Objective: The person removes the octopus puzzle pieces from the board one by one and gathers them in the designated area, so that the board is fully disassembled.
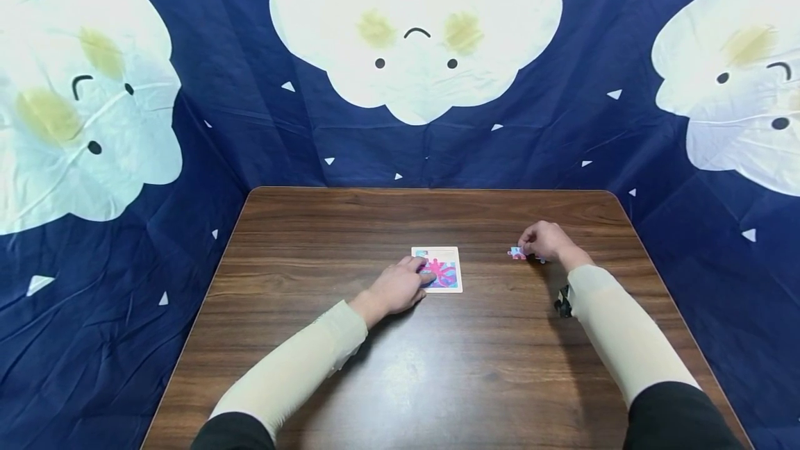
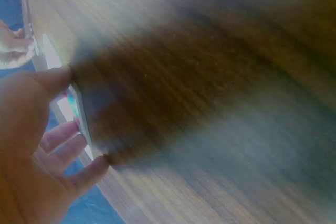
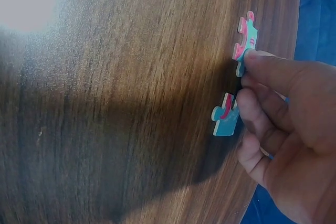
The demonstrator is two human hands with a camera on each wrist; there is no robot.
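A small white-framed jigsaw puzzle (image 1: pixel 460 273) lies on the table, partly filled with pink and blue pieces. My left hand (image 1: pixel 398 287) rests at its left side, fingers spread over the frame and pieces; in the left wrist view the hand (image 2: pixel 31 140) hides much of the puzzle. To the right, my right hand (image 1: pixel 547 239) pinches the near end of a pink and light-blue puzzle piece (image 3: pixel 249 38) between thumb and fingers. A second puzzle piece (image 3: pixel 224 123), blue with a red stripe, lies beside the curled fingers, partly covered by them.
The brown wood-grain table (image 1: pixel 350 228) has rounded far corners. Dark blue cloth (image 1: pixel 237 54) with white clouds hangs behind it and on both sides. A small dark device (image 1: pixel 563 302) sits at the right wrist, below the pale sleeve.
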